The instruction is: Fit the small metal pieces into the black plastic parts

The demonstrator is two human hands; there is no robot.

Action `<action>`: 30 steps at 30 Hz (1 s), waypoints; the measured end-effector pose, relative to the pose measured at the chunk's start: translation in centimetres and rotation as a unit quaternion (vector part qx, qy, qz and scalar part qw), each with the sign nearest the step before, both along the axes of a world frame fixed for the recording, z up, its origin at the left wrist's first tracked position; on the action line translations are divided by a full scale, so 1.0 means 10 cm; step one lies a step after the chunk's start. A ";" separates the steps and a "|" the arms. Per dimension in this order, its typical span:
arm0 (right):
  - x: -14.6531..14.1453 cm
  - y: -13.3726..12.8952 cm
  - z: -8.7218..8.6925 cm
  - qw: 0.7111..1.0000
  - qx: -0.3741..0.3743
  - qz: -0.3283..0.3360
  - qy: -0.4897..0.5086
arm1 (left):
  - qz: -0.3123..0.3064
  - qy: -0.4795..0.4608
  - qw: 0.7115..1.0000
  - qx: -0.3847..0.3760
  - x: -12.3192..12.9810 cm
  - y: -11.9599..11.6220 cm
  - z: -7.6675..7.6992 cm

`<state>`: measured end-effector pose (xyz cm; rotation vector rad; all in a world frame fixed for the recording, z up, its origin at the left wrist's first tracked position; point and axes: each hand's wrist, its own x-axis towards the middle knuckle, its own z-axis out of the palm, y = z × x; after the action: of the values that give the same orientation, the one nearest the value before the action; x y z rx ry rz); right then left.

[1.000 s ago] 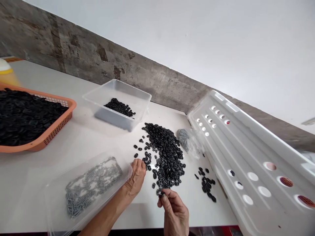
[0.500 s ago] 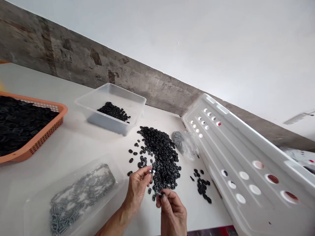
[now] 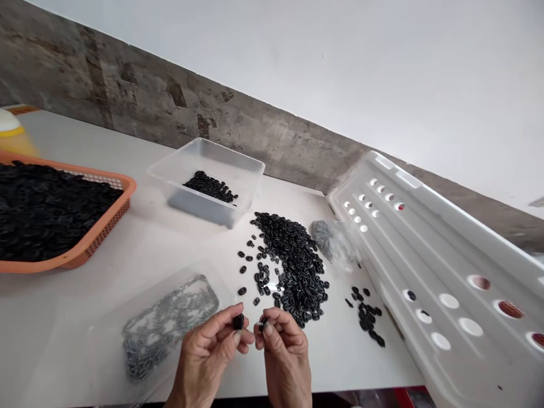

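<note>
My left hand point(image 3: 212, 345) pinches a small black oval plastic piece point(image 3: 238, 322) between thumb and fingertips. Close beside it, my right hand point(image 3: 285, 345) grips another black piece point(image 3: 263, 324), with a bit of shiny metal showing at its left side. Fingers hide most of both parts. Just beyond the hands spreads a heap of black oval two-hole pieces point(image 3: 293, 255), with loose ones along its left edge. To the left, under my left forearm's side, lies a clear shallow tray point(image 3: 102, 340) of small metal screws or pins point(image 3: 148, 345).
A clear plastic bin point(image 3: 250, 195) with black pieces stands at the back. An orange basket point(image 3: 102, 232) full of black parts is at left. On the right lean a large white perforated panel point(image 3: 425, 249), a plastic bag of metal parts point(image 3: 335, 241) and a small black pile point(image 3: 369, 320).
My left hand has drawn back from the heap's edge toward my right hand and now holds a black piece. The hands are close together. The view has shifted slightly left.
</note>
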<state>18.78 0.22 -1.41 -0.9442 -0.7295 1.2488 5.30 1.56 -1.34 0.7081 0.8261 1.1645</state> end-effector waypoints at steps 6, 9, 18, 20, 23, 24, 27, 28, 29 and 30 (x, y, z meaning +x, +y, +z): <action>-0.32 0.07 0.10 0.995 0.006 0.095 0.033 | 0.142 0.092 0.985 0.038 -0.28 -0.14 -0.02; -0.49 0.10 0.14 0.988 0.026 0.141 0.050 | 0.075 0.030 0.996 0.025 -0.41 -0.08 -0.10; -0.66 0.14 0.02 0.990 -0.004 0.137 -0.018 | 0.070 -0.062 0.992 -0.088 -0.62 0.02 -0.09; -0.63 0.14 0.00 0.990 -0.006 0.130 -0.053 | 0.058 -0.050 0.994 -0.084 -0.67 0.01 -0.08; -0.60 0.13 0.00 0.987 -0.007 0.119 -0.112 | 0.032 -0.007 0.998 -0.050 -0.76 -0.03 -0.11; -0.60 0.12 0.01 0.984 -0.008 0.115 -0.133 | 0.024 0.009 0.999 -0.035 -0.78 -0.05 -0.13; -0.60 0.10 0.03 0.976 -0.009 0.112 -0.189 | 0.007 0.035 0.999 -0.005 -0.85 -0.10 -0.19; -0.61 0.09 0.04 0.973 -0.007 0.113 -0.203 | 0.006 0.038 0.999 -0.002 -0.87 -0.11 -0.21; -0.61 0.09 0.05 0.970 -0.005 0.115 -0.214 | 0.007 0.039 0.999 -0.002 -0.89 -0.13 -0.23; -0.62 0.08 0.06 0.968 -0.003 0.117 -0.223 | 0.009 0.039 0.999 -0.003 -0.91 -0.14 -0.24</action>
<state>12.58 1.00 -0.79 -1.1863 -1.2191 1.2525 -3.77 0.16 -3.71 0.7463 0.9030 1.1547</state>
